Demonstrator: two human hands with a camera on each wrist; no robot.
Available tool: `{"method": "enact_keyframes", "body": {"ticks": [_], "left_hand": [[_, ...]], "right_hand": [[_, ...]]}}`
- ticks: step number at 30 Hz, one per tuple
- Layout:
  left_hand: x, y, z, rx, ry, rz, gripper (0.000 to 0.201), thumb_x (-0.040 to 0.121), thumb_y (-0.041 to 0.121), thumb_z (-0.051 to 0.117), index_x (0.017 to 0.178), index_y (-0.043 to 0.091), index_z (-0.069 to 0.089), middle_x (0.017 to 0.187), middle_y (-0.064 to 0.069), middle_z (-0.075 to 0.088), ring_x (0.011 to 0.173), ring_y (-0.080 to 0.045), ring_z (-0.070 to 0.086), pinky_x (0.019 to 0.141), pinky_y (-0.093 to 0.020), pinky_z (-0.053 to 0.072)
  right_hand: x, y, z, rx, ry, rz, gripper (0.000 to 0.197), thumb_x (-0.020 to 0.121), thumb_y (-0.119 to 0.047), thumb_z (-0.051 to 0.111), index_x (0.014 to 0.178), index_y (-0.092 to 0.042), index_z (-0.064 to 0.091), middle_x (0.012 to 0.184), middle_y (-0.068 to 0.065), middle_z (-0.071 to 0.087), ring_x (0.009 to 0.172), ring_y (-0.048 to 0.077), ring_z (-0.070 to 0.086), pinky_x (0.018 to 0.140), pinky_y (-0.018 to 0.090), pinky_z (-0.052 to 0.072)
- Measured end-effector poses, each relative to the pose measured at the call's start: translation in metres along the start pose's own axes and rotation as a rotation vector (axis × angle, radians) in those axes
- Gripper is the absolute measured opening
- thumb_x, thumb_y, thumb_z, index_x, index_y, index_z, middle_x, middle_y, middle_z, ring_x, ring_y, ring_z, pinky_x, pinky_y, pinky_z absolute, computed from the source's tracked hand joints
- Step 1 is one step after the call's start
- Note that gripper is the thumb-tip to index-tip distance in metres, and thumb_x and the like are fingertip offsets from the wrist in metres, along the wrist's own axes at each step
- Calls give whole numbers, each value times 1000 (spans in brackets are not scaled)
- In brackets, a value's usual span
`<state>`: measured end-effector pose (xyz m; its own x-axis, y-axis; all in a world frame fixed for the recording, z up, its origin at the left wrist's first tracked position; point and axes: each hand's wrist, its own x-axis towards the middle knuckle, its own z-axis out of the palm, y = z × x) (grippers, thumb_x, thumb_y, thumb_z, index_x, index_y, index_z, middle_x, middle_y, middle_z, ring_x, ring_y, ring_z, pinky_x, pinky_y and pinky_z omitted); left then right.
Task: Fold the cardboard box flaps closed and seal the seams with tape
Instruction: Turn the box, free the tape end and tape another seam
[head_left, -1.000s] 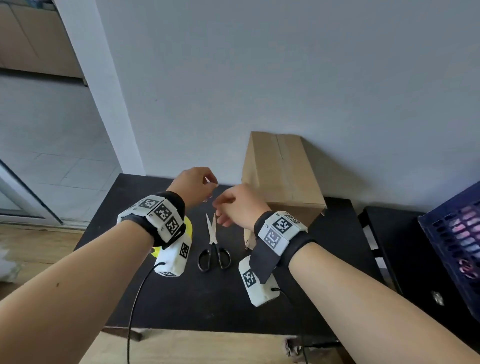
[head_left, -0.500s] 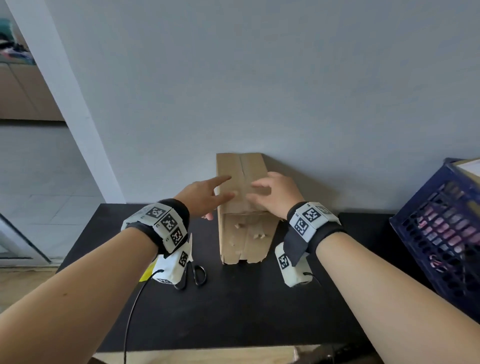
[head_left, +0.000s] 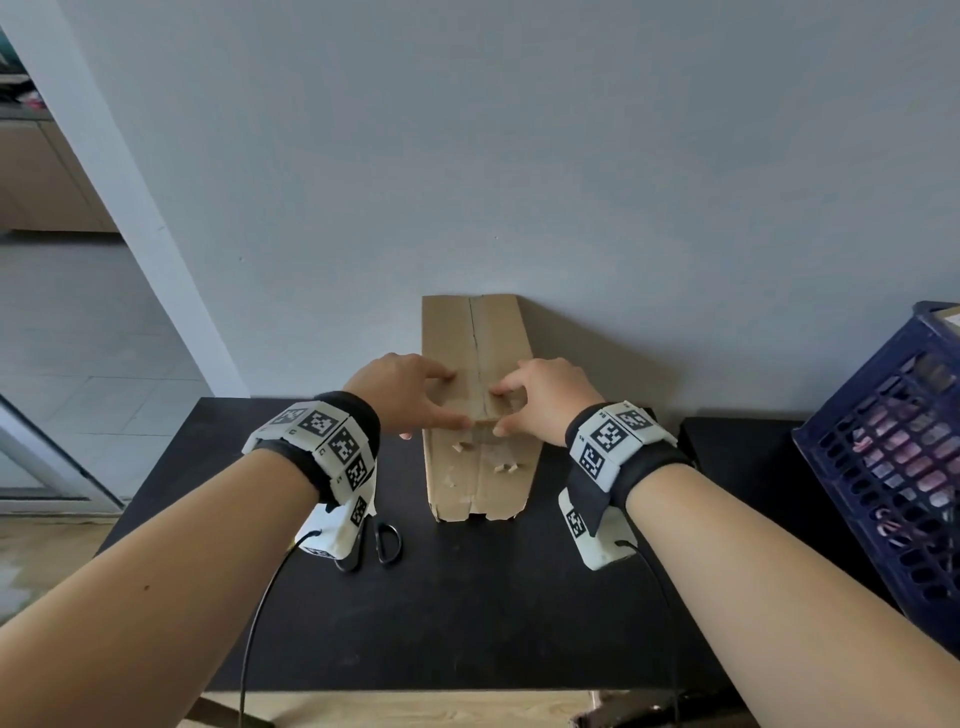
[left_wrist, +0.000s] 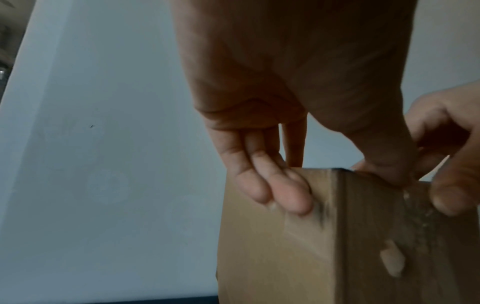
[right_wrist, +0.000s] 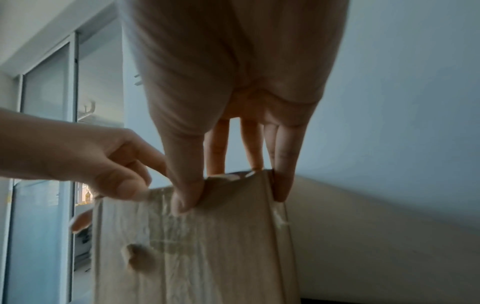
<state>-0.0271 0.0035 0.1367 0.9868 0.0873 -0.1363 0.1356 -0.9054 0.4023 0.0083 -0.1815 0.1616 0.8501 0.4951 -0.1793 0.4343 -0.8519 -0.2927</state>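
Nearest the front edge of the black tabletop (head_left: 467, 613), left of centre, lie the scissors (head_left: 387, 540), their handles showing just beside the left wrist camera.

Beyond them the cardboard box (head_left: 475, 467) stands upright near the back edge of the tabletop, roughly at its middle, its far side close to the grey wall (head_left: 519, 156). Its near face is scuffed, with torn patches of the paper skin.

Both hands sit on the box's front top edge. The left hand (head_left: 405, 392) has its thumb on the near face and its fingers (left_wrist: 285, 191) draped over the left corner; the right hand (head_left: 545, 395) pinches the edge with its thumb on the near face and its fingers (right_wrist: 281, 185) over the top. Each grip is narrow and closed on cardboard.

Further back, the top flaps lie flat and meet along a centre seam (head_left: 474, 338), which looks bare of tape as far as these views tell.

My reading: the flaps are folded, and the hands are pressing the front ends of them down, so this is the tail of the folding step. No tape roll shows in any view, so the next move calls for one hand to keep the flaps shut while the other fetches tape.

At the right stands a blue crate (head_left: 883, 467), off the tabletop.
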Motion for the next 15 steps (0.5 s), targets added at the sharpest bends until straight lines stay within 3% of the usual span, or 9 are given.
{"method": "enact_keyframes", "body": {"ticks": [4,7,11,15], "left_hand": [[1,3,-5,31,-44,6,79,66,59,72,136,32,46,53,2,66,79,-4,63,76,-26,47],[0,5,-7,84,-57,21,78,69,49,73,138,32,44,55,4,66,79,-6,65,72,-25,46],[0,4,-8,98,-102,41,83,68,44,75,142,32,39,60,3,69,82,-7,64,75,-25,46],[1,3,-17,134,-206,42,92,65,39,81,144,32,34,83,-2,73,85,-6,58,83,-27,43]], "right_hand": [[5,11,-1,-10,-45,-39,61,79,-7,70,131,-34,54,150,-1,39,136,23,39,105,29,33],[9,23,-6,-4,-148,-72,73,79,10,56,134,-37,50,157,-5,23,142,22,29,96,22,34],[9,32,-14,-33,-244,-104,85,76,17,49,137,-42,45,159,-12,14,144,19,22,86,23,42],[10,33,-7,-15,-158,-119,77,78,15,55,133,-38,51,157,-11,22,142,18,28,97,21,37]]}}
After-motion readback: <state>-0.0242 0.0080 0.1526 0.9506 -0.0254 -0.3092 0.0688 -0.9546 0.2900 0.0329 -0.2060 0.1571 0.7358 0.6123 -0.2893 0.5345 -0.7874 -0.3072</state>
